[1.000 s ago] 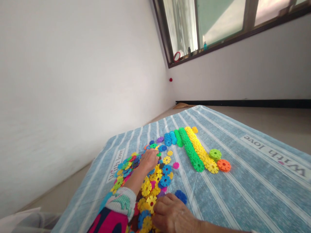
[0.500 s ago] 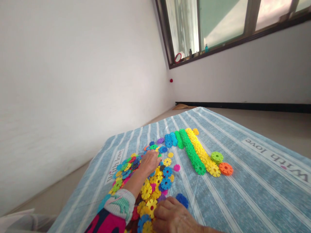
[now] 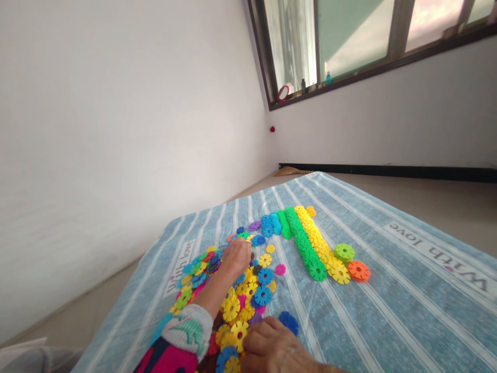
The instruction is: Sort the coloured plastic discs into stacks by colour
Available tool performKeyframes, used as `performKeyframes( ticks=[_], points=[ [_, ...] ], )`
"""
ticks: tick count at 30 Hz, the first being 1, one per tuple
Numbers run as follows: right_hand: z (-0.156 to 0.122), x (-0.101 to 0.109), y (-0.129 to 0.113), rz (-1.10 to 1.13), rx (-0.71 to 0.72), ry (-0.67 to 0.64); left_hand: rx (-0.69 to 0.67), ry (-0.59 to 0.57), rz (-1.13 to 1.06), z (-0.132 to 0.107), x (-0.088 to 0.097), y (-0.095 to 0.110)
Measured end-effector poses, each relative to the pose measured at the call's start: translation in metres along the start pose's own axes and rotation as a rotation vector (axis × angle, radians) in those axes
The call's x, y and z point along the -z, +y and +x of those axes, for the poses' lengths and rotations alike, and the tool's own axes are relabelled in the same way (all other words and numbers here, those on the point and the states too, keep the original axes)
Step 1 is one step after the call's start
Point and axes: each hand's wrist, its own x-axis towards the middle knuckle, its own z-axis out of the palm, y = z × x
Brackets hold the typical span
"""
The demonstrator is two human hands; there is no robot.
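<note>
A loose pile of multicoloured plastic snowflake discs (image 3: 232,307) lies on the striped cloth. Over its far part is my left hand (image 3: 237,256), fingers curled downward among the discs; whatever they grip is hidden. My right hand (image 3: 276,346) rests at the near right edge of the pile, its bent fingers against the yellow discs (image 3: 239,331). I cannot make out what is under them. Just beyond its knuckles lies a dark blue disc (image 3: 289,323). Overlapping discs form a long green row (image 3: 303,244) and a yellow row (image 3: 320,243) to the right.
Short blue (image 3: 267,226) and light green stacks stand left of the long rows. A lime disc (image 3: 344,252) and an orange disc (image 3: 359,271) lie at the right. The blue striped cloth (image 3: 388,311) covers the table, with a white wall (image 3: 116,129) at the left.
A green disc that showed beside my left fingertips is no longer visible there. My left hand has shifted slightly left and turned; my right hand stays in nearly the same place.
</note>
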Motion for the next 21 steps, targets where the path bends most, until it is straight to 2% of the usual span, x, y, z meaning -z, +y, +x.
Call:
performKeyframes(
  ticks=[3,7,10,13,21],
  points=[
    [0.0,-0.001,0.0,-0.012,0.005,-0.005,-0.044,0.03,-0.03,0.0,0.01,0.005],
    [0.001,-0.005,0.001,-0.009,0.006,0.023,-0.136,0.075,-0.195,0.008,0.015,0.029],
    [0.002,-0.008,0.0,0.007,0.007,0.018,-0.146,0.036,-0.327,0.023,0.011,0.052],
    [0.003,-0.011,0.0,0.026,-0.008,0.012,-0.14,0.003,-0.361,0.039,0.005,0.07],
    [0.007,-0.014,0.0,0.024,-0.056,0.02,-0.102,-0.032,-0.38,0.061,-0.006,0.089]
  ],
)
